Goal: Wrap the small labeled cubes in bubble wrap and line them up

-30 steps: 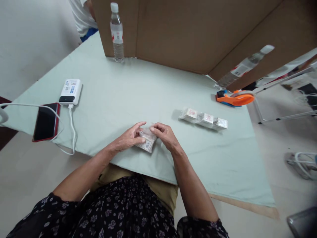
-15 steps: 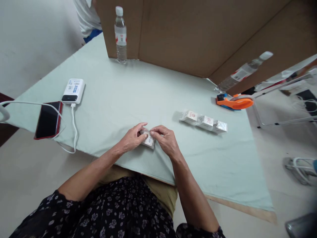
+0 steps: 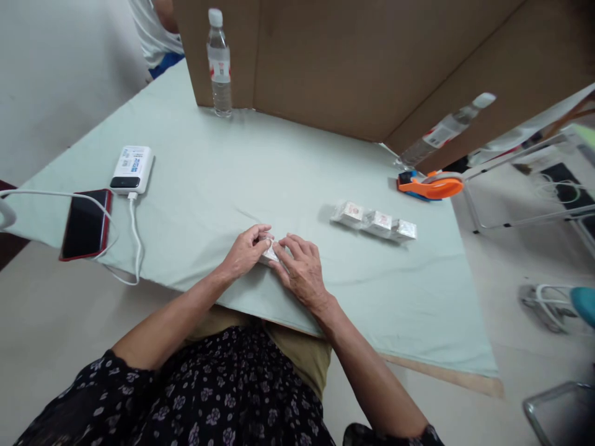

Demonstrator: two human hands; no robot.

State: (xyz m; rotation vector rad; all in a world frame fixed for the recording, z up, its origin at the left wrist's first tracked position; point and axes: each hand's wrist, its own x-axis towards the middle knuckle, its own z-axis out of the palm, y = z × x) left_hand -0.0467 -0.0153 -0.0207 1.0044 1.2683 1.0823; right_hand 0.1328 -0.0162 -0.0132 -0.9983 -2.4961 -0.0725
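Observation:
A small white box [image 3: 269, 254] in clear plastic wrap lies on the table near its front edge, mostly covered by my fingers. My left hand [image 3: 245, 253] grips it from the left, the thumb on top and the fingers curled round the far side. From the right, my right hand [image 3: 303, 267] presses against the same box, thumb along the near side and fingertips on top. To the right stand three similar wrapped boxes [image 3: 379, 223] in a slanting row, apart from my hands.
At the left lie a white power bank [image 3: 132, 168] with a cable and a red-cased phone [image 3: 86, 224]. Water bottles [image 3: 219, 71] stand by the cardboard screen [image 3: 325, 68]. An orange tape dispenser [image 3: 430, 185] sits near the right edge. A person's sleeve [image 3: 151, 34] shows behind.
My right hand has gone from a fingertip pinch at the wrap to lying flatter against the box's right side. The view has shifted slightly.

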